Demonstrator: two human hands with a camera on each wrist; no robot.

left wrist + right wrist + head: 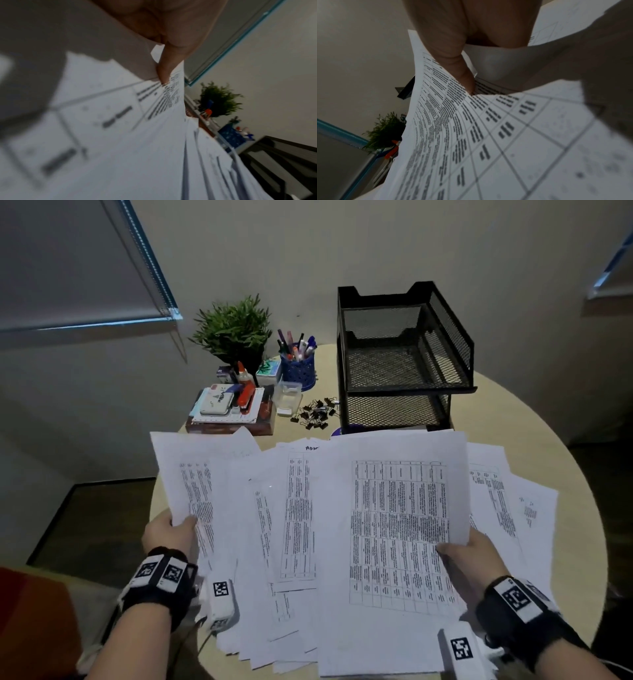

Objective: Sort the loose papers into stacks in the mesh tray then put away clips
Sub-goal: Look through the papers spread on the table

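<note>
**Status: Sorting Not Yet Started**

The papers [308, 525] lie fanned across the near half of the round table [534, 446], overlapping in no order. The left hand [169, 534] pinches the left edge of one sheet [191, 474], thumb on top, and holds it raised off the pile. The right hand [472, 559] pinches the right edge of a table-printed sheet [397, 525] the same way; the right wrist view shows the thumb [464, 75] pressed onto the print with the sheet bowed beneath it.

The tray [404, 354], a black two-tier mesh unit, stands at the far side of the table. Its upper tier holds no paper; the lower tier shows none through the mesh (its floor is partly hidden).

The clips [315, 412] lie loose in a scatter just left of the tray base, beside a small clear box [287, 398].

Judgement: no stack is formed and no clip is put away. Both stages remain.
</note>
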